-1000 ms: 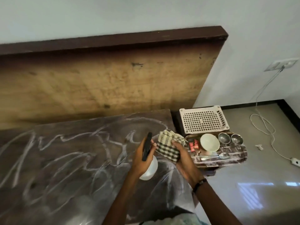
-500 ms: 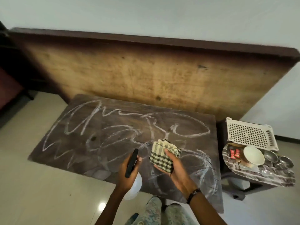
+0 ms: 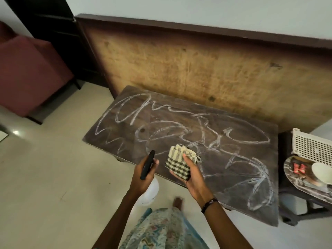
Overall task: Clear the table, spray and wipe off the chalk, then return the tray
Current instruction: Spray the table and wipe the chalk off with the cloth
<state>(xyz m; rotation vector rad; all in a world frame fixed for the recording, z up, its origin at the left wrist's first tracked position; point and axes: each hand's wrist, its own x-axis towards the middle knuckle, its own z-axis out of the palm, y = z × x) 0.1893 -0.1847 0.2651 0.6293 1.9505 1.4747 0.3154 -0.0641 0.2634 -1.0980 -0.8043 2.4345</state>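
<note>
A low dark wooden table is covered with white chalk scribbles. My left hand grips a spray bottle with a black trigger head and a white body, just off the table's near left edge. My right hand holds a folded checked cloth over the near edge. At the far right a patterned tray sits on a dark stool, carrying a white bowl and small red items.
A white perforated basket lies behind the tray. A large wooden board leans against the wall behind the table. A maroon chair stands at the left on pale floor. My foot shows below.
The view has swung left and pulled back, showing the whole table. Both hands have kept their hold on the bottle and cloth and moved left, away from the tray.
</note>
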